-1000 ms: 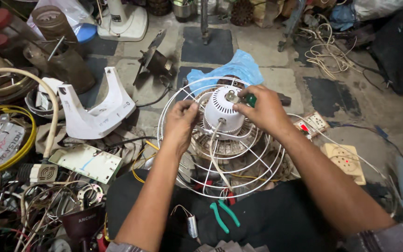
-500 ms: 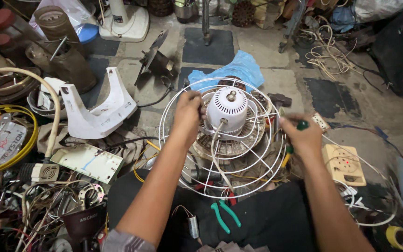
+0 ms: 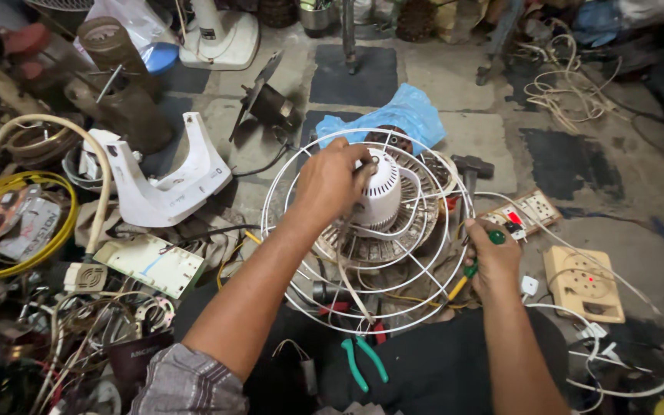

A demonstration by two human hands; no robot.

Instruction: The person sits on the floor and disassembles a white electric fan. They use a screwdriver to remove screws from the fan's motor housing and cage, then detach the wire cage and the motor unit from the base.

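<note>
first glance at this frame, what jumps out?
Dead centre, a white wire fan guard ringing a white fan motor housing, which the left hand grips from above. At the guard's right edge the right hand holds a green-handled screwdriver. Green-handled pliers lie below the guard, and a white fan base cover sits to the left amid tangled wires and parts.

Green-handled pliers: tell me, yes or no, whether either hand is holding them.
No. The green-handled pliers lie on the dark cloth, while the left hand grips the white motor housing and the right hand holds a screwdriver.
</note>
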